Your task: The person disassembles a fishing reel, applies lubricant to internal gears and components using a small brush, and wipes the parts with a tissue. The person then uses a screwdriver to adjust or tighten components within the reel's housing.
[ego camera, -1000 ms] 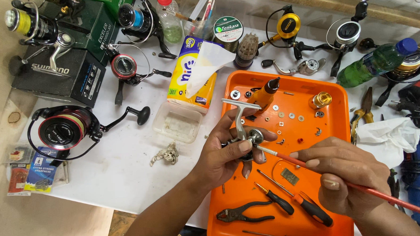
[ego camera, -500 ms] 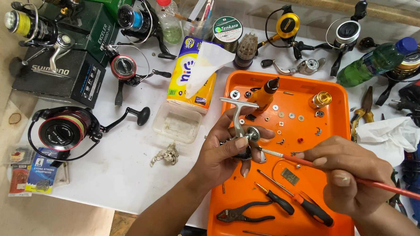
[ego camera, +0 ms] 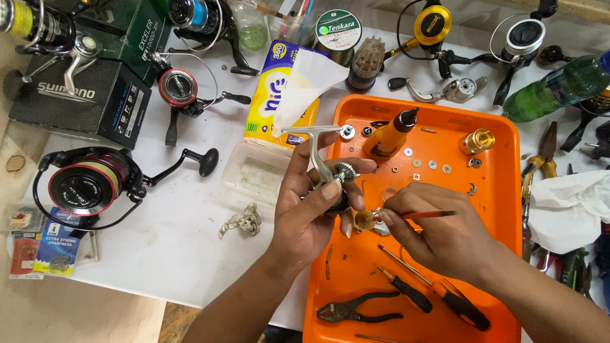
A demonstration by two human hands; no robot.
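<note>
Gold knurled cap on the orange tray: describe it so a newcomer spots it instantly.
Start at the orange tray at centre right and go to its upper right corner. There the gold knurled cap lies, right of the orange squeeze bottle and the flat washers. It is the only shiny gold cylinder among those small silver parts.

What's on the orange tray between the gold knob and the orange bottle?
In the head view, small metal washers lie on the orange tray between the gold knob and orange bottle.

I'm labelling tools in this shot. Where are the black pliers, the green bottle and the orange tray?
black pliers (ego camera: 349, 312), head view, pivot joint.
green bottle (ego camera: 555, 90), head view, body.
orange tray (ego camera: 501, 183), head view, bare right floor.
</note>
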